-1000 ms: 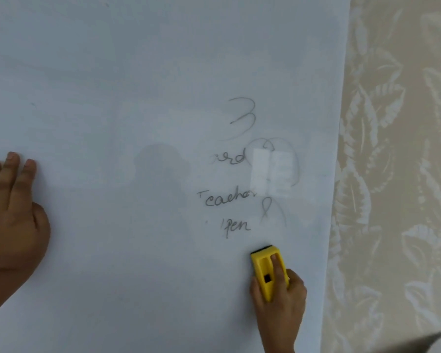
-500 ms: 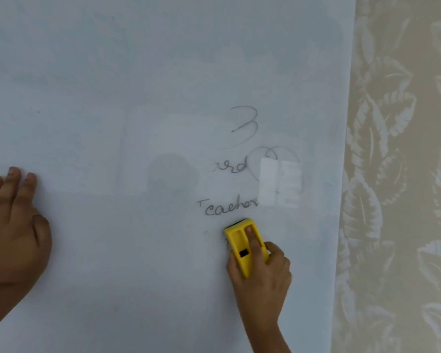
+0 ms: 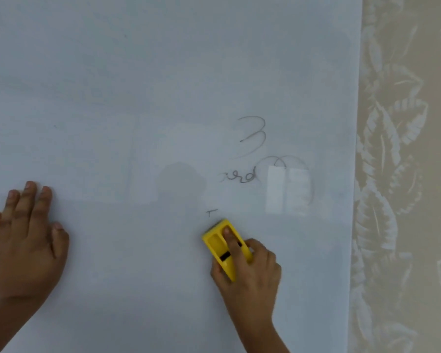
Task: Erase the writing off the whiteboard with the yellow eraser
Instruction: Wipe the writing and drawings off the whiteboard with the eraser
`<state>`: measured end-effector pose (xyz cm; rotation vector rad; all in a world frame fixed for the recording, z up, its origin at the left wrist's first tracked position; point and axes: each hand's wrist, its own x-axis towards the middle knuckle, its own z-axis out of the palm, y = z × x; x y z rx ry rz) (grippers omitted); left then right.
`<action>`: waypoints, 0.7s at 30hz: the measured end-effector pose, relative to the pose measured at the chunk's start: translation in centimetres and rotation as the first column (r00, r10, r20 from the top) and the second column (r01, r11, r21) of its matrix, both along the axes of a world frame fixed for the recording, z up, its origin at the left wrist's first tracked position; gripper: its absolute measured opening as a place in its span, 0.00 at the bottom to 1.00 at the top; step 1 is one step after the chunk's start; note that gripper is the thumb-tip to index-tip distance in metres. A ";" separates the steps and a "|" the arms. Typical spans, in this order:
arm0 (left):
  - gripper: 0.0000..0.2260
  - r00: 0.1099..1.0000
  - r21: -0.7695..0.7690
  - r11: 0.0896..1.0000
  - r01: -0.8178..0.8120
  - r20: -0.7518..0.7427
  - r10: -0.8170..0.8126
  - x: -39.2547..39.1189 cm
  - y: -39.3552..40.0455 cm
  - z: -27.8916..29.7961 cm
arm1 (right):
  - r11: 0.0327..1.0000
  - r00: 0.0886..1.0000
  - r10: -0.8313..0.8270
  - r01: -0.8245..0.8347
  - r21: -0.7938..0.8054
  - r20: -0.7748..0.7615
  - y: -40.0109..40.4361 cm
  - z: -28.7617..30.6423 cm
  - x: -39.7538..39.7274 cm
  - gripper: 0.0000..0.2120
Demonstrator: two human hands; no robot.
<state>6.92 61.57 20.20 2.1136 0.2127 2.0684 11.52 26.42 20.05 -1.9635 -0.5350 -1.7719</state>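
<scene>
Well, far left of frame: left hand (image 3: 26,240) lies flat on the whiteboard (image 3: 138,72), palm down, fingers stretched out & close together, thumb tucked at the side, holding nothing. Forearm runs off the lower left corner.

Board is pale grey-white w/ no frame showing; it fills most of the picture, left edge to approx. three quarters across. Faint smudges & a dim dark reflection near centre.

Centre-right: writing (image 3: 239,175) in thin dark marker. Topmost is a big "3" (image 3: 252,133), below it a half-wiped "rd", beside that some faint loops around a bright rectangular glare patch (image 3: 287,191). Lower, a small lone "T" (image 3: 210,213) sits just above the yellow eraser (image 3: 220,244); the two don't touch.

Eraser is lower centre, pressed to the board, tilted w/ its top end leaning toward upper left. Two long grooves & a small dark slot on its back. Right hand (image 3: 250,271) is wrapped round it from below: index finger laid along one groove, thumb on the left flank, other fingers curled on the right flank. Wrist & forearm go down to the bottom edge.

Right strip of frame: beige wallpaper (image 3: 405,174) w/ pale leaf pattern, meeting the board's right edge. No containers in view; nothing blocks the writing.
</scene>
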 end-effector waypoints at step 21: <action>0.25 0.981 0.004 0.985 -0.174 0.086 0.173 -2.9 -4.2 1.1 | 0.929 0.995 -0.034 0.065 0.365 -0.091 -4.5 4.3 2.2 0.28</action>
